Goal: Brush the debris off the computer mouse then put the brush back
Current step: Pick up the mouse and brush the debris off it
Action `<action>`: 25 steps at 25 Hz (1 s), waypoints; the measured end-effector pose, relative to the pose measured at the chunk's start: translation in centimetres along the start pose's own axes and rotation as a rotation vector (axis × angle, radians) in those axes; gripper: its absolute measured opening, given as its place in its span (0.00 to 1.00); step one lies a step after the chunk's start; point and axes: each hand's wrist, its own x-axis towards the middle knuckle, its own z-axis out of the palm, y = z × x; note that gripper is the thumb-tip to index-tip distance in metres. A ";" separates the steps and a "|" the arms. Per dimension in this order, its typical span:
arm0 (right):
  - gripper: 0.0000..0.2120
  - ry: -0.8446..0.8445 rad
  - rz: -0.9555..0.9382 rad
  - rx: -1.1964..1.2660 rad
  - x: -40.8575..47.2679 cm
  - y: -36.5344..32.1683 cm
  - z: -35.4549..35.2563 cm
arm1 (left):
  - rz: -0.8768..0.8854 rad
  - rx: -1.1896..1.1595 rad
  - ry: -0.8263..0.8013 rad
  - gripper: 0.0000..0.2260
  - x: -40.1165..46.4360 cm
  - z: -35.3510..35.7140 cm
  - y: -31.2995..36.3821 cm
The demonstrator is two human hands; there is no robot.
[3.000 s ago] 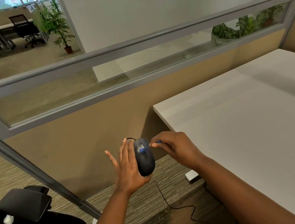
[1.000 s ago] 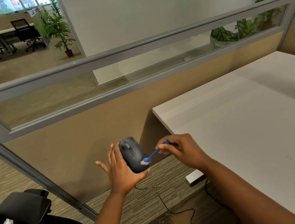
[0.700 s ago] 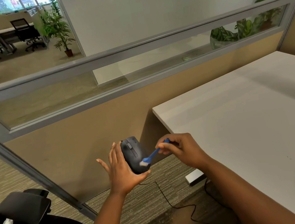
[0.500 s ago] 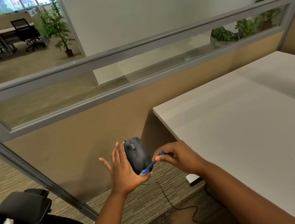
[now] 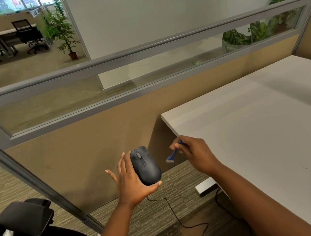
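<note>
Beside one desk [image 5: 265,119], two hands hold one mouse [image 5: 145,165], one brush [image 5: 174,153].

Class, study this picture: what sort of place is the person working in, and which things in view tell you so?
Most likely an open-plan office. A cubicle partition with a glass strip borders a white desk, and rolling office chairs stand at more desks beyond.

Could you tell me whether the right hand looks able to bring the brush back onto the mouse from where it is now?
Probably yes. The right hand pinches the blue brush just beside the mouse, whose top faces it with only open air between them.
</note>
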 end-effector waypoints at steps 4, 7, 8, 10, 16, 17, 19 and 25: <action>0.10 -0.054 0.124 0.095 0.6 0.2 2.1 | 0.030 -0.050 0.019 0.57 0.1 -0.1 0.7; 0.10 -0.141 0.201 0.066 1.1 0.3 3.4 | 0.040 -0.055 0.033 0.57 0.4 -0.7 1.1; 0.10 -0.171 0.242 0.083 1.2 0.3 3.6 | 0.048 -0.042 0.031 0.57 0.4 -0.9 1.2; 0.13 -0.247 0.331 0.165 1.3 0.0 4.1 | 0.073 -0.010 0.028 0.57 0.4 -1.1 1.4; 0.20 -0.358 0.366 0.198 1.9 -0.3 5.0 | 0.094 0.002 0.031 0.56 0.0 -1.5 1.8; 0.19 -0.369 0.362 0.205 1.9 -0.3 4.9 | 0.104 -0.010 0.019 0.57 -0.1 -1.7 1.7; 0.20 -0.392 0.357 0.231 1.8 -0.3 4.6 | 0.141 -0.047 -0.023 0.61 -0.1 -2.1 1.4; 0.13 -0.440 0.403 0.341 1.5 -0.6 3.7 | 0.197 -0.060 -0.079 0.59 0.4 -3.2 1.1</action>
